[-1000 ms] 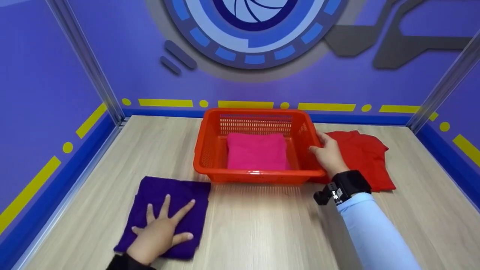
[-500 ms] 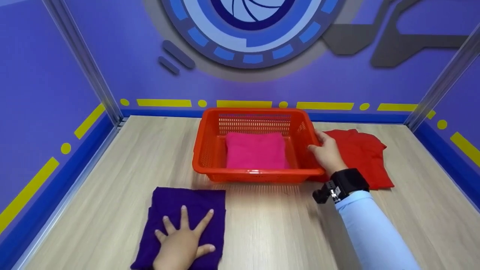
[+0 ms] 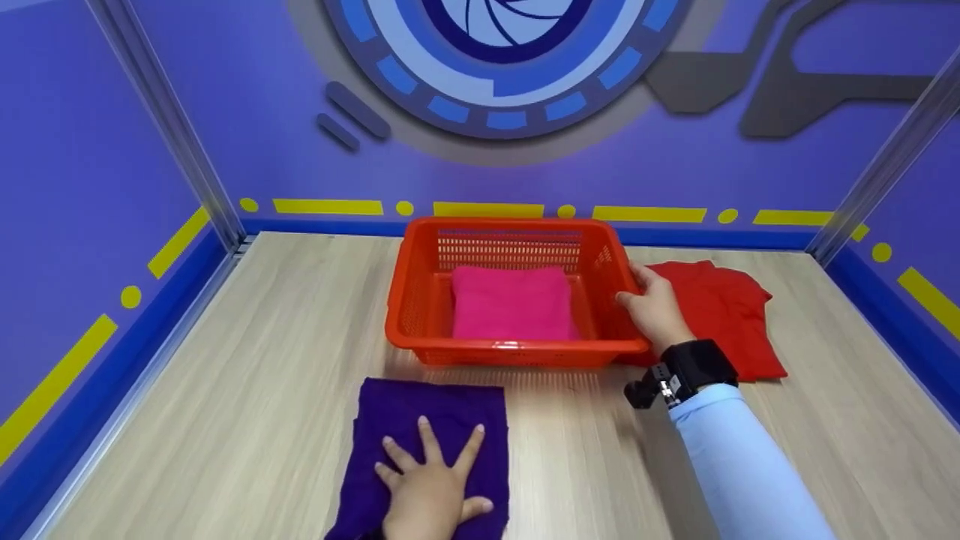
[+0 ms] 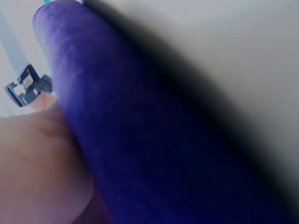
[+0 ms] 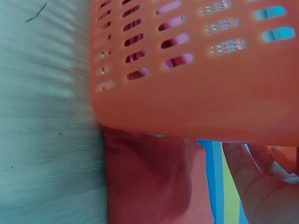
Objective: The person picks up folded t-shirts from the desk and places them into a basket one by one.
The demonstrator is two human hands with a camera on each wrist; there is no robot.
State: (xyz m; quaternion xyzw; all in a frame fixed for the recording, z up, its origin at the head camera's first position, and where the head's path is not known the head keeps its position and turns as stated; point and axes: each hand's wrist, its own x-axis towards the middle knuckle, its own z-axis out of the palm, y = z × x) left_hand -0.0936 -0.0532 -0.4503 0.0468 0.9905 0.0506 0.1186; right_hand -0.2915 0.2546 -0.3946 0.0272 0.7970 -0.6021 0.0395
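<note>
Slid rightward across the wooden table [image 3: 225, 390] since 1 second ago: purple cloth [image 3: 431, 420], now lying just before the orange basket [image 3: 420, 300], pinned under flat, spread left hand [image 3: 431, 495]. Pink cloth [image 3: 512, 302] folded inside. Unmoved: right hand [image 3: 654, 306], grasping the basket's right rim beside red cloth [image 3: 724, 307]. No readable writing anywhere.
</note>
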